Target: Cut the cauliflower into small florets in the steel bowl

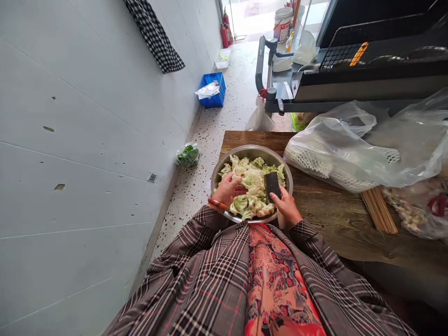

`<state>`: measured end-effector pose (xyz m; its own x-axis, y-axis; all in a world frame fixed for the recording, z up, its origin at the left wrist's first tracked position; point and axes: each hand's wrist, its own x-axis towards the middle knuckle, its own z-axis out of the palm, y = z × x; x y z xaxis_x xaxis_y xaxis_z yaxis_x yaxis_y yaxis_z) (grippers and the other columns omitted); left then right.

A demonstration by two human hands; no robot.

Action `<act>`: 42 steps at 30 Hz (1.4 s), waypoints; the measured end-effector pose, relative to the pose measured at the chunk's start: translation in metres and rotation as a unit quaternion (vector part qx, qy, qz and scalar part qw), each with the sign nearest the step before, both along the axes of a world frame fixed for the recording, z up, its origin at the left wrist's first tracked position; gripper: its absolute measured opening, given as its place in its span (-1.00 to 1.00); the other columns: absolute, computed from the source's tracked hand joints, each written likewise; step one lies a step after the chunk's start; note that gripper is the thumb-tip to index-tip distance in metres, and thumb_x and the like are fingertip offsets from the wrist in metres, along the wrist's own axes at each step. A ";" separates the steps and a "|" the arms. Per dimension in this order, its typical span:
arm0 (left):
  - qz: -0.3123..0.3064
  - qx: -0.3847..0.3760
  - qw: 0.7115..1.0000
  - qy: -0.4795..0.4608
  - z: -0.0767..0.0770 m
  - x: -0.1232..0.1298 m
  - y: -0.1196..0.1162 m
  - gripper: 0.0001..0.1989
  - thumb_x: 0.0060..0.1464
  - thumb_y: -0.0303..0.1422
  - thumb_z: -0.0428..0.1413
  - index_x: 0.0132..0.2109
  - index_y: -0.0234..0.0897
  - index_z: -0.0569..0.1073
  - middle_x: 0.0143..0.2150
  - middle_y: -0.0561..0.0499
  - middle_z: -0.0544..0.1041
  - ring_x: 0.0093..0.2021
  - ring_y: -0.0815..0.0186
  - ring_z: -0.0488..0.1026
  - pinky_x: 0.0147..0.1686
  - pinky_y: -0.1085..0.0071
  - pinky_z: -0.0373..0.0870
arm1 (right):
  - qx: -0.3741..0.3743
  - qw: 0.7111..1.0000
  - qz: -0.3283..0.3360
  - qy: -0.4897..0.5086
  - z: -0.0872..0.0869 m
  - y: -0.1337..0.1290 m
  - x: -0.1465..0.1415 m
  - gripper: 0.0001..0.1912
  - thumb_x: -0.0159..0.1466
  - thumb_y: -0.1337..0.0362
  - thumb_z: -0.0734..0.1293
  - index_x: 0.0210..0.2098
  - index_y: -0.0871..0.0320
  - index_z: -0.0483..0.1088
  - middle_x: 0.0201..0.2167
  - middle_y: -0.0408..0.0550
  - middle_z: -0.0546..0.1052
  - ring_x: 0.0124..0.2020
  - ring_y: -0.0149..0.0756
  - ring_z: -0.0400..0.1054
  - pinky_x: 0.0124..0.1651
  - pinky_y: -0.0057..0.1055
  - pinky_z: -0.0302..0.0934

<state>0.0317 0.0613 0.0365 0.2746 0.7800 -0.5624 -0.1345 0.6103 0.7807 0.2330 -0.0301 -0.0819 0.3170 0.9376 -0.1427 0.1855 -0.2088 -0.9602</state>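
Observation:
A wide steel bowl (287, 175) full of cut cauliflower (259, 179) stands at the near left end of the wooden table. My right hand (287, 206) is closed around the handle of a cleaver (272, 185), whose dark, broad blade is over the florets at the bowl's right side. On the left side of the bowl, my left hand (228, 187) has its thumb and fingers closed on a pale green-white cauliflower floret (248, 180). Part of that floret blends with the pieces below it. The cleaver's handle is mostly hidden by my fingers.
Clear plastic bags with white foam netting (311, 156) lie on the table (325, 210) to the right, beside a bundle of wooden sticks (379, 210). A bag of greens (188, 155) and a blue crate (214, 95) sit on the floor along the wall. A cart (266, 70) stands beyond.

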 end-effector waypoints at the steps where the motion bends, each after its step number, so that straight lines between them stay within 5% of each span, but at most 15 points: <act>1: 0.006 -0.016 1.000 -0.010 0.001 -0.002 -0.002 -0.71 -0.08 -0.32 0.24 -0.29 -0.27 0.27 -0.39 0.09 0.49 -0.50 0.41 0.49 -0.46 0.44 0.47 | 0.012 0.998 0.003 -0.055 0.000 -0.001 0.001 -0.43 0.14 0.03 0.36 0.07 0.20 0.38 -0.03 0.17 0.52 -0.06 -0.06 0.42 0.01 -0.03 0.31; 6: 0.043 -0.055 0.996 -0.063 0.001 -0.005 -0.014 -0.79 -0.03 -0.39 0.21 -0.28 -0.28 0.32 -0.46 0.11 0.47 -0.51 0.40 0.49 -0.39 0.37 0.51 | 0.088 0.980 0.005 -0.179 0.026 -0.004 0.001 -0.48 0.27 0.08 0.25 0.14 0.20 0.32 0.14 0.21 0.37 0.19 -0.07 0.22 0.25 -0.02 0.06; 11: 0.018 -0.084 0.987 -0.133 -0.005 0.006 -0.030 -0.79 0.05 -0.30 0.19 -0.22 -0.33 0.39 -0.30 -0.09 0.57 -0.31 0.30 0.56 -0.30 0.42 0.49 | 0.070 0.984 0.154 0.056 0.064 -0.003 -0.032 -0.58 0.25 -0.01 0.28 -0.04 0.12 0.47 -0.08 0.05 0.54 -0.02 -0.15 0.41 0.10 -0.16 0.24; 15: 0.018 -0.088 0.984 -0.152 -0.012 0.012 -0.043 -0.77 -0.02 -0.33 0.27 -0.25 -0.31 0.41 -0.32 0.01 0.55 -0.40 0.44 0.51 -0.42 0.55 0.40 | 0.047 0.957 0.137 0.251 0.077 -0.001 -0.055 -0.51 0.21 -0.06 0.30 0.00 0.11 0.43 -0.12 -0.02 0.56 -0.03 -0.20 0.41 0.06 -0.25 0.28; 19: -0.032 -0.069 0.989 -0.124 -0.020 0.014 -0.051 -0.65 -0.12 -0.22 0.32 -0.23 -0.31 0.44 -0.38 0.03 0.51 -0.44 0.40 0.48 -0.47 0.51 0.36 | 0.027 0.949 0.100 0.299 0.080 0.003 -0.059 -0.53 0.22 -0.07 0.30 -0.06 0.15 0.44 -0.14 -0.01 0.56 -0.10 -0.23 0.42 0.01 -0.28 0.30; 24: -0.026 0.001 0.999 -0.037 -0.024 0.014 -0.055 -0.61 -0.23 -0.26 0.38 -0.25 -0.35 0.50 -0.32 0.01 0.51 -0.38 0.46 0.42 -0.45 0.57 0.29 | 0.065 0.973 0.040 0.216 0.077 0.008 -0.057 -0.56 0.19 -0.04 0.32 -0.09 0.15 0.39 -0.17 0.01 0.55 -0.13 -0.21 0.42 0.00 -0.25 0.29; 32: -0.020 -0.020 0.992 -0.126 -0.015 0.012 -0.049 -0.49 -0.24 -0.12 0.36 -0.17 -0.33 0.50 -0.29 -0.03 0.53 -0.39 0.43 0.43 -0.47 0.53 0.30 | 0.099 0.993 0.034 -0.048 0.074 0.002 -0.055 -0.63 0.22 -0.05 0.30 -0.20 0.13 0.34 -0.30 -0.01 0.48 -0.29 -0.22 0.36 -0.21 -0.32 0.25; 36: 0.033 0.019 0.996 -0.079 -0.016 0.017 -0.046 -0.61 -0.23 -0.18 0.37 -0.32 -0.36 0.46 -0.49 0.07 0.46 -0.54 0.51 0.33 -0.56 0.55 0.19 | 0.102 0.991 0.047 -0.074 0.074 0.001 -0.055 -0.68 0.25 -0.04 0.26 -0.30 0.11 0.31 -0.42 -0.08 0.43 -0.39 -0.27 0.30 -0.28 -0.35 0.20; 42: 0.031 0.084 0.996 -0.021 -0.015 0.023 -0.049 -0.61 -0.23 -0.23 0.36 -0.28 -0.34 0.45 -0.45 0.07 0.48 -0.52 0.48 0.36 -0.51 0.51 0.28 | 0.093 0.993 0.046 -0.047 0.070 0.001 -0.058 -0.69 0.32 -0.02 0.16 -0.27 0.08 0.28 -0.41 -0.08 0.42 -0.38 -0.25 0.29 -0.30 -0.35 0.20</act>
